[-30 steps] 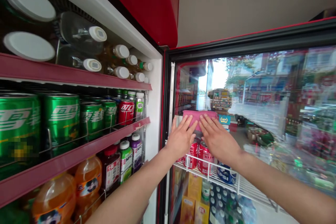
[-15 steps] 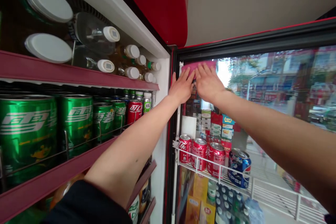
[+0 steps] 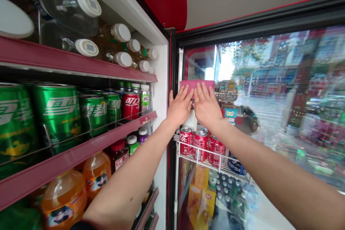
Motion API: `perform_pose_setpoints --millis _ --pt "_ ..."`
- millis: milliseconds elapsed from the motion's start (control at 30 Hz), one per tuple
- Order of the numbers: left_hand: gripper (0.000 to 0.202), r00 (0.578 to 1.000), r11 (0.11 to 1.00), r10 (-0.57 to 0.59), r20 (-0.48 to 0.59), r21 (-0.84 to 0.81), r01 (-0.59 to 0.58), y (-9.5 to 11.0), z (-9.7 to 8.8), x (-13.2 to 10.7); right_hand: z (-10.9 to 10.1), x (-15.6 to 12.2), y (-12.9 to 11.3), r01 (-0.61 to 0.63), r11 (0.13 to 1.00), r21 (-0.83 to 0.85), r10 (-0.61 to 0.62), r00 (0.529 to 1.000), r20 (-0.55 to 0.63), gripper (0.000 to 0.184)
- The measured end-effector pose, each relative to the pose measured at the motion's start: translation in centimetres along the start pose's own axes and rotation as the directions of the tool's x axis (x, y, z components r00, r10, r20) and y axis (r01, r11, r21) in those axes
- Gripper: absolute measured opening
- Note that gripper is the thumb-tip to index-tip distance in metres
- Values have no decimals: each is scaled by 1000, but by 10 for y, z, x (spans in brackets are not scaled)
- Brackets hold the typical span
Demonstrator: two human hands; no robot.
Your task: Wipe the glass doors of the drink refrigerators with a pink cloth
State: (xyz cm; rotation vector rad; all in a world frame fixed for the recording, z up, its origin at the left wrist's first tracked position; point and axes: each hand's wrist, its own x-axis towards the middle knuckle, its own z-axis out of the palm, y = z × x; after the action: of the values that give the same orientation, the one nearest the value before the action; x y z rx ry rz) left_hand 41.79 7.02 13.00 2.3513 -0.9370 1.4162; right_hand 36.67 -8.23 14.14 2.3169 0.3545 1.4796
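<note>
A folded pink cloth (image 3: 198,84) lies flat against the inner face of the glass door (image 3: 272,115), near its hinge side. My left hand (image 3: 180,103) presses on the lower left of the cloth, fingers stretched out. Beside it, my right hand (image 3: 207,106) lies flat on the cloth's right part with its fingers extended. The two hands nearly touch, and they cover the cloth's lower portion. Below them, red cola cans (image 3: 201,143) and a blue Pepsi can (image 3: 236,165) stand on a white wire door rack (image 3: 198,153); my right forearm partly hides the Pepsi.
On the left, fridge shelves carry green soda cans (image 3: 58,115), a red can (image 3: 131,105), white-capped bottles (image 3: 121,33) and orange drink bottles (image 3: 64,197). A black door frame (image 3: 242,23) borders the glass. Street scenery and stacked goods show through or reflect in the pane.
Both hands and the pink cloth have moved down the glass from the top corner toward the cans. The view has shifted, showing more of the lower shelf bottles.
</note>
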Motion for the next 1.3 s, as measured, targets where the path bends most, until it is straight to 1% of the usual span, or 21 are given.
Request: perform_pose_setpoints --millis 133,233,333,433,533,633,767,867,967,1067,1133,1200,1300 --pt "60 997 1000 7 74 -7 -7 6 9 -46 7 -38 -28 -45 997 69 37 993 113 64" --pt "60 990 1000 2 139 -2 -2 13 15 -72 5 -60 -35 -37 993 110 16 983 184 63" --pt "59 982 1000 -30 187 1 30 24 19 -83 -3 -74 -30 0 993 119 -28 972 235 63" --pt "59 978 999 -41 203 3 41 42 20 -82 -14 -85 -17 7 993 117 -35 969 246 62" --pt "60 977 1000 -17 212 -9 19 69 19 -75 -24 -101 2 -28 994 108 1 972 237 61" --pt "61 979 1000 13 201 -28 -8 103 20 -67 -35 -121 25 -50 996 67 35 977 212 59" --pt "61 982 998 51 180 -46 -43 155 24 -53 -53 -149 65 -80 997 14 77 984 159 57" --pt "61 983 995 84 161 -67 -74 194 26 -42 -67 -172 97 -81 997 -13 82 983 167 59" --pt "61 982 991 117 148 -81 -106 226 29 -33 -77 -194 125 -65 995 -72 76 985 158 59" --pt "60 981 989 142 131 -70 -134 241 29 -21 -80 -205 147 -47 991 -129 63 991 120 59" --pt "59 982 987 159 105 -57 -153 243 25 -4 -80 -200 161 -39 987 -153 53 994 91 59" --pt "58 981 983 181 68 -44 -178 242 17 21 -82 -184 178 -51 984 -173 62 997 55 59" --pt "61 977 977 214 1 -6 -214 241 -3 74 -94 -143 210 -85 979 -184 87 996 2 61"
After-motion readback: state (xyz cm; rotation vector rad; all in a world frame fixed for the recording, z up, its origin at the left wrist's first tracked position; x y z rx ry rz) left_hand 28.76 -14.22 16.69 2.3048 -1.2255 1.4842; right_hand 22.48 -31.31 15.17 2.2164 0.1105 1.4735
